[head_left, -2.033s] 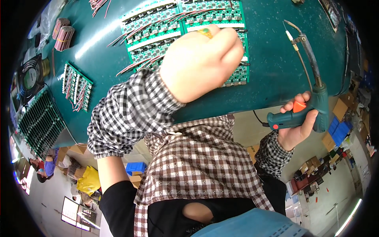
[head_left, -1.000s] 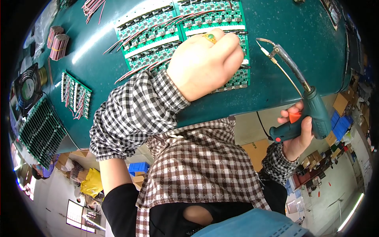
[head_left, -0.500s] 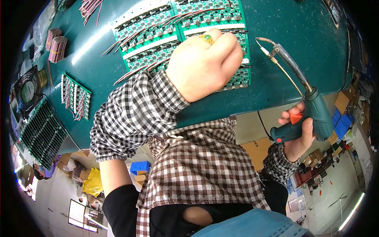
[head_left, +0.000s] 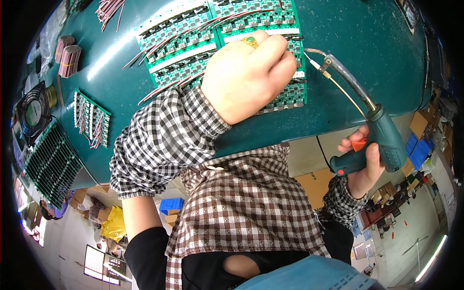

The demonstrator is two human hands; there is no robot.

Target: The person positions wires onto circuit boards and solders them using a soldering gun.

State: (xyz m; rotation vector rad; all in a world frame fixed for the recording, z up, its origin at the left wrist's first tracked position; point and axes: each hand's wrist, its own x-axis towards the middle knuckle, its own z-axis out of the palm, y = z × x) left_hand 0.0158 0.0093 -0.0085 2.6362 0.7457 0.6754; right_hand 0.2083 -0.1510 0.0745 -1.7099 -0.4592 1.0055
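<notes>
One slip of the iron (head_left: 387,145) in the right hand's (head_left: 363,179) grip could burn the left hand (head_left: 245,79), curled over the boards (head_left: 270,22), its hold hidden.

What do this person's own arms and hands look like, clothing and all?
The left hand and right hand wear no gloves. On the left is a gold-coloured ring with a green stone. A loose black-and-white checked sleeve cover, gathered at both ends, wraps the left forearm; a matching cover shows on the right. Higher up are black sleeves.
</notes>
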